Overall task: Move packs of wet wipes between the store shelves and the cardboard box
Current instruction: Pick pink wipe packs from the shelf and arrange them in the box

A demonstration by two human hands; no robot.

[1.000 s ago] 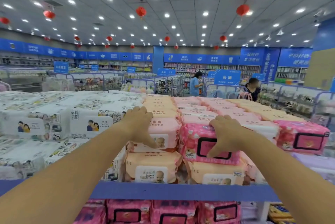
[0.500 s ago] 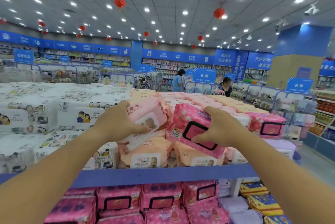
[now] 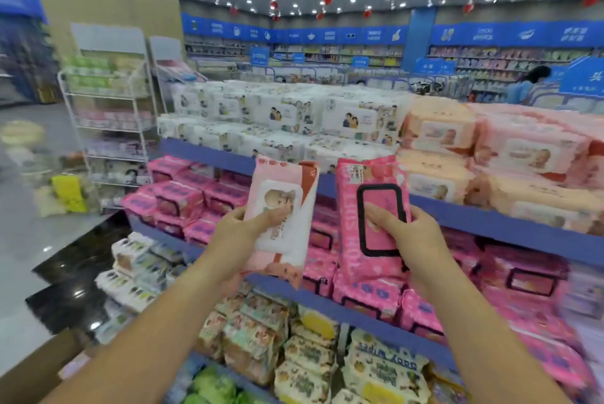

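In the lower left corner a brown edge of the cardboard box (image 3: 36,367) now shows, which it did not half a second ago: the view has swung left and down, away from the top shelf. What lies in the box is too blurred to tell. Both packs, then only just lifting off the top stack, are now clear of it and stand upright in the air in front of the middle tiers. The left hand (image 3: 238,237) pinches the pale pink pack (image 3: 284,194) at its lower half, fingers (image 3: 271,215) pressed across the front. The right hand (image 3: 418,240) grips the hot pink pack (image 3: 376,171) likewise, fingers (image 3: 382,219) lying on its black-framed lid. The pick looks done, and the carry to the box is probably the step in hand. Behind, the shelves (image 3: 490,224) are well stocked: patterned packs lowest, hot pink in the middle, white packs (image 3: 281,116) and peach packs (image 3: 438,132) on top.
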